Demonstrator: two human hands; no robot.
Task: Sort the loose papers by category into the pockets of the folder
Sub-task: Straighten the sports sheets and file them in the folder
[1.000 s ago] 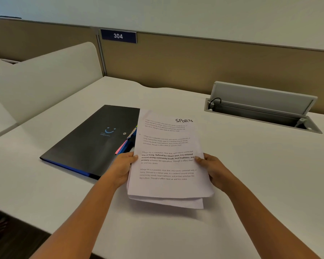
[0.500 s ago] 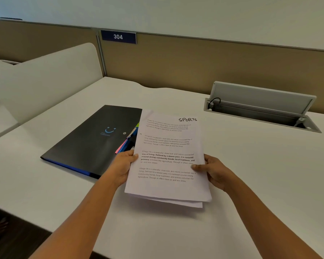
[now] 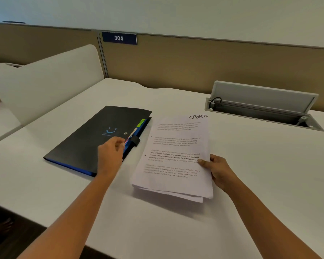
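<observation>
A stack of white printed papers (image 3: 173,156), the top sheet headed "SPORTS", lies right of centre on the white desk. My right hand (image 3: 216,170) holds its right edge, thumb on top. To the left lies a closed black folder (image 3: 94,137) with a blue spine, a smile logo and coloured tabs along its right edge. My left hand (image 3: 110,153) is over the folder's right edge by the clasp, fingers curled toward the tabs; it is blurred and I cannot tell whether it grips anything.
An open metal cable box (image 3: 266,109) with a raised lid is sunk into the desk (image 3: 251,184) at the back right. A white divider panel (image 3: 51,77) stands on the left. A brown partition with a "304" sign (image 3: 119,38) runs behind.
My left hand has let go of the papers and moved left onto the folder's right edge. The paper stack shifted right, now held by my right hand alone.
</observation>
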